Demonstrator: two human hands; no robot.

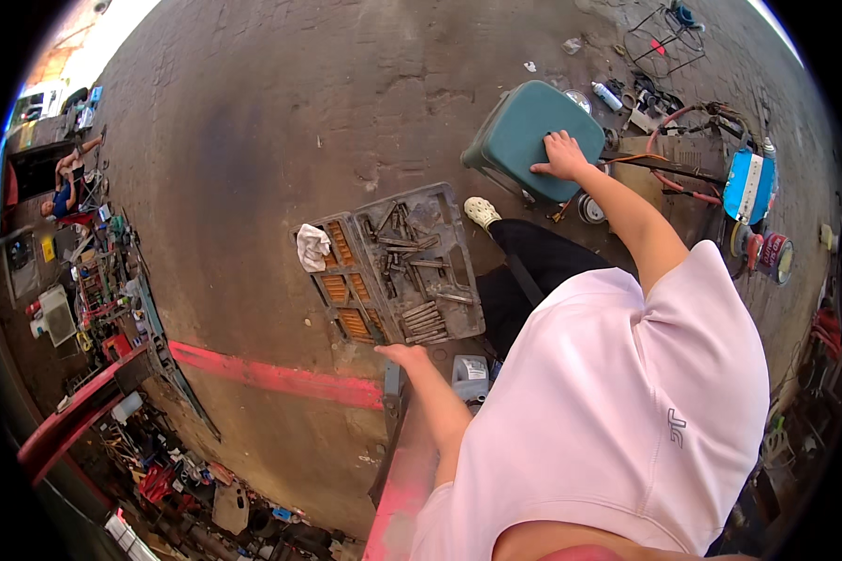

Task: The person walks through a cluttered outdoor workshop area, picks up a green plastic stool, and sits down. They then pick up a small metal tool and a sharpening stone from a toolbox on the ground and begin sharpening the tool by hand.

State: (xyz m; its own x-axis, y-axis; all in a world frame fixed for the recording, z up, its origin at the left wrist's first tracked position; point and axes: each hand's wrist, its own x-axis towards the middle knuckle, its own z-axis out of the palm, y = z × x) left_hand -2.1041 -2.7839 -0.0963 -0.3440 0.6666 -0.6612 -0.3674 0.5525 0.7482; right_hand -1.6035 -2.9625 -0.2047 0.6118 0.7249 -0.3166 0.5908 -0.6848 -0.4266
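Note:
My right hand (561,155) lies open with spread fingers on the top of a green padded stool (534,117). My left hand (399,354) rests open, fingers extended, atop a dark metal post (391,383) at the red beam (402,486), beside the lower edge of an open tool case (455,228). The case holds several metal sockets and bars (425,318) and orange compartments (354,326); a white rag (313,247) lies on its left half. A grey jug (470,379) stands below the case. My foot in a cream clog (481,212) is beside the case.
A person (64,199) reclines at the far left among scattered tools and parts. A red metal rail (75,411) is at lower left. A blue machine (748,187) with hoses, cans (775,257), a spray can (606,95) and a wire stand (664,47) are at right.

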